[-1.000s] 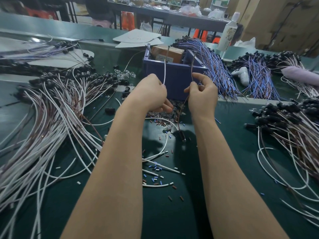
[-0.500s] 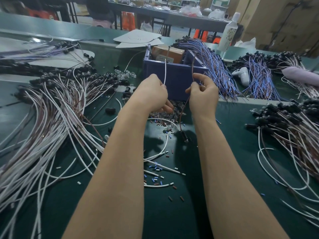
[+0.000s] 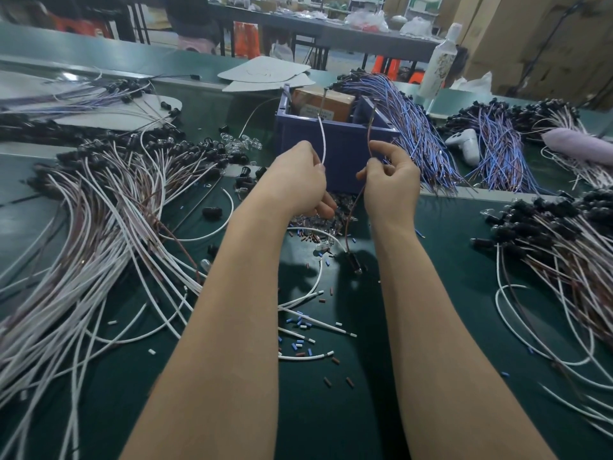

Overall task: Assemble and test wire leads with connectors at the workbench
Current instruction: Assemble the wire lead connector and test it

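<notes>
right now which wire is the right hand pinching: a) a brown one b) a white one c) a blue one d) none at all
a: the right hand pinches the brown wire that rises in front of the blue bin, while the left hand holds the white wire.
</notes>
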Tool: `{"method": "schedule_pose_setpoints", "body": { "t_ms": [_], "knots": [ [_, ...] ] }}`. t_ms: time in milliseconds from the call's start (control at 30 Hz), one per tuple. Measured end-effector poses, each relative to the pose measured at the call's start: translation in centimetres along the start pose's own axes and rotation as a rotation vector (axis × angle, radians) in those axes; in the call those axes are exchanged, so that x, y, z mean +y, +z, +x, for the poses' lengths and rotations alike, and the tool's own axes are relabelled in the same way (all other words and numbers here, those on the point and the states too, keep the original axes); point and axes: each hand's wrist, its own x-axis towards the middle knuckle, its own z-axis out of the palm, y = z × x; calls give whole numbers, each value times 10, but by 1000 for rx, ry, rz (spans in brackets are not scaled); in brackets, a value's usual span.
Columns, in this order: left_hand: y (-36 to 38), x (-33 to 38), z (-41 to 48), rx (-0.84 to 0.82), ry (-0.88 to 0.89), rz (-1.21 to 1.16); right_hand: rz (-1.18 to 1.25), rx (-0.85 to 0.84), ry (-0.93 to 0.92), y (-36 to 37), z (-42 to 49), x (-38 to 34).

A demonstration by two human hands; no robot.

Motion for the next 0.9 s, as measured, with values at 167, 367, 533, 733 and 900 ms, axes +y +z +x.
{"method": "schedule_pose_setpoints", "body": {
  "t_ms": [167,367,533,733,900],
  "knots": [
    [0,1,0,7,33,0,2,7,19,0,0,-2],
    [-3,6,-3,26,47,6,26,70,51,-2,1,-1],
    [-6,7,-1,55,27,41,34,71,36,0,2,-1],
    [0,4,0,40,-16,34,15,-10,17,2,3,0],
    [2,3,-1,27,6,13,14,-14,17,1,3,1]
  ]
}}
